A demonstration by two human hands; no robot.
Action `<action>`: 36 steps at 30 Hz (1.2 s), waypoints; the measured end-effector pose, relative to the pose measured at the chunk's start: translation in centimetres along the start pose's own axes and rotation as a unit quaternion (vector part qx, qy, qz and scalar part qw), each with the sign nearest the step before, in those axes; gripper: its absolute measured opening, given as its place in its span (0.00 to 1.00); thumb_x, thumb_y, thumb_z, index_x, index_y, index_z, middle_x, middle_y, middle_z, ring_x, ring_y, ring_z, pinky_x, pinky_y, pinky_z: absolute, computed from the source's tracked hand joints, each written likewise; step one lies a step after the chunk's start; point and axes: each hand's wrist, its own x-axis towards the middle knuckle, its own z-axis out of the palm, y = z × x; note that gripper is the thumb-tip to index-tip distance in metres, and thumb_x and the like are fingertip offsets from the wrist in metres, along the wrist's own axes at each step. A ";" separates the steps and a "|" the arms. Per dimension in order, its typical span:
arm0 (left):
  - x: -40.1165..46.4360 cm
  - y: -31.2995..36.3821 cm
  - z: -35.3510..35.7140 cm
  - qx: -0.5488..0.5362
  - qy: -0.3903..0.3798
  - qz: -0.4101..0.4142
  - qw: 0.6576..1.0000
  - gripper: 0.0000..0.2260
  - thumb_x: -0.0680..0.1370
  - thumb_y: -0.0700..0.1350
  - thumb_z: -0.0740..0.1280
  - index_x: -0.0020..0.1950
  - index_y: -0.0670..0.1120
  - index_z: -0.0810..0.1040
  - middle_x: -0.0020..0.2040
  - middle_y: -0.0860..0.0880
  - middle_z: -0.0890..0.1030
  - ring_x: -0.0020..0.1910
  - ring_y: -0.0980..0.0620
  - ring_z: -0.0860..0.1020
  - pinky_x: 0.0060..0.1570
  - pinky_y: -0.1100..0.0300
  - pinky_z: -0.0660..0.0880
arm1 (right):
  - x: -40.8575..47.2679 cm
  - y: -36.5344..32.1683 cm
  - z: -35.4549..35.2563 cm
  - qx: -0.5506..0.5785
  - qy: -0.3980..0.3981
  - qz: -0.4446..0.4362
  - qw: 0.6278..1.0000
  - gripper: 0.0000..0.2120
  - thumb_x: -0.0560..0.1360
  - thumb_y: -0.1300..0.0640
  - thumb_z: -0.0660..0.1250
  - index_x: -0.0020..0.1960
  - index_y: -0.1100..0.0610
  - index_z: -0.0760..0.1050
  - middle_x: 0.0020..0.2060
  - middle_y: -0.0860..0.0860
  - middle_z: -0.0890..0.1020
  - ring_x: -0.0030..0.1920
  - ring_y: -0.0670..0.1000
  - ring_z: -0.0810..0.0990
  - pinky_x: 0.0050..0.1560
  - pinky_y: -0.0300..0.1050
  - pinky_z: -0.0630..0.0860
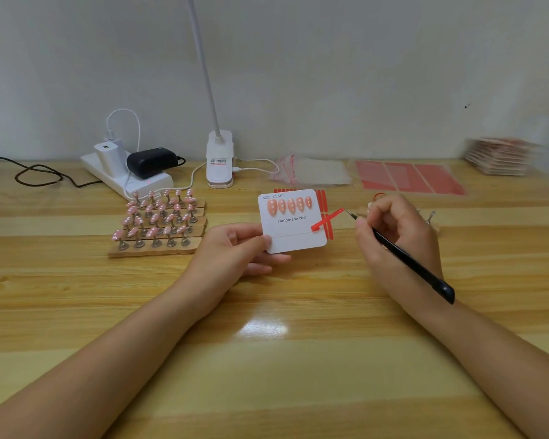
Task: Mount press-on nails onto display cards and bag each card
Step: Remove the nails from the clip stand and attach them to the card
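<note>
Holding the white rounded-corner display card by its lower-left corner, your left hand pinches it between thumb on the face and fingers underneath, lifted just above the pale wooden counter. Five pink press-on nails already sit in a row along the card's upper part, above the printed words. Your right hand is curled round a slim black tweezer tool, its fine tip pointing at a red peel-off strip that sticks out from the card's right edge; whether the tip actually touches the strip is hard to tell. The card looks light and fairly stiff, so a corner pinch should do, but keep fingers off the nails, which likely pop loose if pressed sideways. The strip looks thin and floppy: take it at its free end. More pink nails on little metal stands wait on wooden blocks to your left, and clear bags lie near the wall beyond the card.
</note>
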 end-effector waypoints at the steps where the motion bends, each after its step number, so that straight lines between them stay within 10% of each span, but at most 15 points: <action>1: 0.0 0.0 0.0 0.003 0.000 0.000 1.000 0.10 0.78 0.34 0.62 0.49 0.47 0.79 0.44 0.52 0.85 0.41 0.52 0.84 0.32 0.68 0.76 | 0.1 0.1 -0.1 0.000 0.004 0.004 1.000 0.14 0.72 0.66 0.65 0.37 0.50 0.67 0.29 0.46 0.71 0.32 0.43 0.71 0.31 0.31 0.68; 11: -0.2 -0.3 -0.1 0.034 -0.008 0.015 0.999 0.13 0.78 0.34 0.61 0.48 0.50 0.79 0.43 0.54 0.85 0.39 0.53 0.84 0.32 0.69 0.76 | 1.6 1.1 -1.3 0.034 0.054 0.081 0.995 0.14 0.73 0.65 0.65 0.37 0.49 0.67 0.33 0.52 0.75 0.36 0.53 0.77 0.35 0.42 0.75; 17: -0.1 -0.3 0.2 0.066 -0.013 0.029 0.997 0.14 0.77 0.33 0.61 0.47 0.53 0.78 0.40 0.53 0.85 0.35 0.53 0.83 0.31 0.68 0.76 | 4.7 1.0 -3.3 0.048 0.065 0.140 0.987 0.12 0.74 0.65 0.64 0.38 0.50 0.67 0.32 0.48 0.78 0.29 0.38 0.77 0.29 0.31 0.73; 36: 0.0 -0.2 0.4 0.098 -0.025 0.028 0.995 0.16 0.78 0.34 0.61 0.51 0.56 0.74 0.38 0.52 0.85 0.32 0.53 0.82 0.28 0.67 0.75 | 12.3 4.1 -3.4 -0.123 -0.095 0.325 0.933 0.08 0.74 0.62 0.65 0.38 0.55 0.69 0.34 0.50 0.77 0.34 0.45 0.74 0.32 0.33 0.71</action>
